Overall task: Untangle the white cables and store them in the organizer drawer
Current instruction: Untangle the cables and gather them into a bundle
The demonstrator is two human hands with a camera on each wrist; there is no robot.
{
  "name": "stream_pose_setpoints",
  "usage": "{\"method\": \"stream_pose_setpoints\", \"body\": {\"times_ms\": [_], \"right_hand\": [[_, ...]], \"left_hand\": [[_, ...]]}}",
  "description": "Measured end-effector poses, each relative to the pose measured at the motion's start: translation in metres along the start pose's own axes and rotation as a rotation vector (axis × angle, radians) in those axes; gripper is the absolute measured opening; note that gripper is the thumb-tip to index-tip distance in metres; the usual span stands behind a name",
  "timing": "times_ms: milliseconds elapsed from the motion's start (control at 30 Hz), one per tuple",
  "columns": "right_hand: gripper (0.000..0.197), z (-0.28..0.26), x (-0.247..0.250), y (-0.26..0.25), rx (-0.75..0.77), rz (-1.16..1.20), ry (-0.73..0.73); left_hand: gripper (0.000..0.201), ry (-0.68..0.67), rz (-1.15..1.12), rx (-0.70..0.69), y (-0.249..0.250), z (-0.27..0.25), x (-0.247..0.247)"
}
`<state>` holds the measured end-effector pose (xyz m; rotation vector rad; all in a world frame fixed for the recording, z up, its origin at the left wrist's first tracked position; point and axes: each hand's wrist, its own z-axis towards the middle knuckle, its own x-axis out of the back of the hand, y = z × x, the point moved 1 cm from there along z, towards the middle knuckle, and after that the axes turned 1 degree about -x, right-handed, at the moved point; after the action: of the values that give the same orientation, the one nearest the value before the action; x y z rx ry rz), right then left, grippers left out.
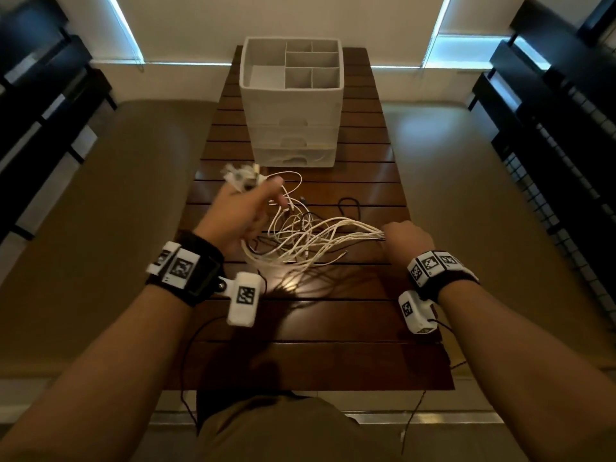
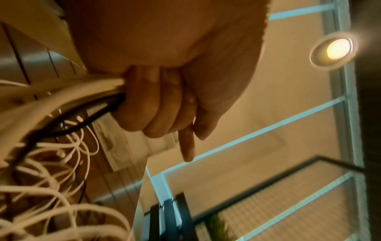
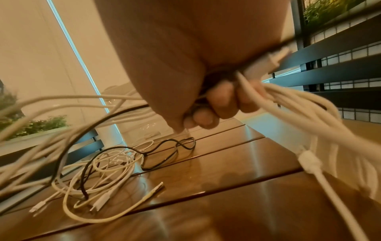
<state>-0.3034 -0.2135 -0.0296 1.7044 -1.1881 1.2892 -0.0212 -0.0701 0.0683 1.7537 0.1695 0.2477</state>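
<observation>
A tangle of white cables mixed with a black cable hangs over the middle of the wooden slatted table. My left hand grips one bunch of the cables, with plug ends sticking out past the fist; the left wrist view shows the fingers curled round white and black strands. My right hand grips the other end of the bundle, the fingers closed on white cables. Loose loops and plugs lie on the table. The white organizer stands behind, drawers closed.
The organizer's top tray has several empty compartments. Dark shelving stands to the right and dark furniture to the left of the narrow table. Thin black wires from the wrist cameras trail over the table's near edge.
</observation>
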Motion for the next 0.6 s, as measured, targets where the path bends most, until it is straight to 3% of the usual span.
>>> {"method": "stream_pose_setpoints", "body": {"times_ms": [100,267,400,600], "right_hand": [[0.02,-0.005,0.002,-0.001,0.03,-0.014,0.001],[0.022,-0.017,0.019,-0.012,0.119,0.035,0.041],[0.023,-0.028,0.029,-0.017,0.273,0.034,0.097],[0.042,-0.037,0.027,-0.008,0.353,0.128,0.115]], "left_hand": [[0.033,-0.184,0.239,-0.088,-0.011,0.003,-0.049],[0.046,-0.263,0.549,-0.099,-0.048,0.023,-0.116],[0.021,-0.291,0.632,-0.1,-0.069,0.034,-0.133],[0.021,-0.354,0.944,-0.196,-0.062,0.04,-0.13]]}}
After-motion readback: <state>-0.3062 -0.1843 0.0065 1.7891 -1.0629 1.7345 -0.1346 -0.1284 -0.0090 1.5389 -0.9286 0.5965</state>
